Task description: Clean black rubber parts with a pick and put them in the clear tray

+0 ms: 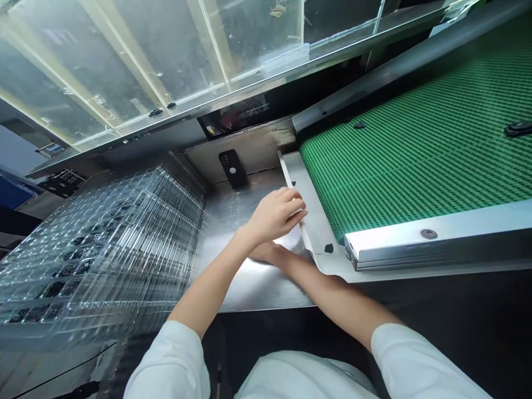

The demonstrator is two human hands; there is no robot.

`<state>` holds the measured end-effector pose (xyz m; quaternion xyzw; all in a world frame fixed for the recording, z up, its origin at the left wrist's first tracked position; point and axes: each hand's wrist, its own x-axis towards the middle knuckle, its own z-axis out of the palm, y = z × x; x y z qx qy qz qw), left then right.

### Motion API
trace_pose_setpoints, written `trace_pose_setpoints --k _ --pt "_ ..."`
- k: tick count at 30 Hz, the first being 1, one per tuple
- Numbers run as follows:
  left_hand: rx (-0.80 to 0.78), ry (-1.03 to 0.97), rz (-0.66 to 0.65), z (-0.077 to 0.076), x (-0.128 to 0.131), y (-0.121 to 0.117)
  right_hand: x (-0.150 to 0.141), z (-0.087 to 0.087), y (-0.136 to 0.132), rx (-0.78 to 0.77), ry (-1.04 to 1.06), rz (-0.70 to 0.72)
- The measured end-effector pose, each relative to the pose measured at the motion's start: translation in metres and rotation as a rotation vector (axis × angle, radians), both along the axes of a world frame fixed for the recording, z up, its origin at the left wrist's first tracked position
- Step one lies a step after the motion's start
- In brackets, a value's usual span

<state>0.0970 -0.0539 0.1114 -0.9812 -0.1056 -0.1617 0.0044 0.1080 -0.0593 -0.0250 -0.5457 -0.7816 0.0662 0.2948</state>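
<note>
My left hand (pixel 279 213) is over the metal work surface, its fingers curled together at the edge of a white ledge (pixel 305 191). Whatever the fingertips may hold is too small to make out. My forearms cross, and my right hand (pixel 262 252) lies low on the metal surface (pixel 236 291), reaching left beneath my left wrist. Its fingers are mostly hidden by the left forearm. Small black parts lie on the ledge, one a black piece (pixel 328 248) near its front corner.
Right of the ledge runs a green conveyor belt (pixel 415 149) carrying a black part (pixel 518 128) and a smaller one (pixel 359 125). At left stands a tall stack of clear plastic trays (pixel 137 233) with black parts inside. A black phone (pixel 233 169) leans against the back wall.
</note>
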Motion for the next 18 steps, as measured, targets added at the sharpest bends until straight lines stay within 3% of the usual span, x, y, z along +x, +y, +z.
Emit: trace_pose_setpoints --k 5,8,12,14,18 --pt "0.069 0.374 0.094 0.000 0.061 0.049 0.004 0.007 -0.001 -0.133 -0.189 0.113" --pt "0.124 0.645 0.189 0.003 0.100 0.076 0.004 0.008 -0.003 -0.146 -0.190 0.132" --pt "0.116 0.859 0.364 0.003 0.143 0.099 0.002 0.006 0.001 -0.133 -0.191 0.149" --pt "0.103 0.940 0.369 -0.003 0.158 0.107 0.001 0.003 0.003 -0.115 -0.198 0.154" --pt "0.085 0.965 0.257 -0.023 0.171 0.119 0.001 0.000 0.004 -0.093 -0.192 0.171"
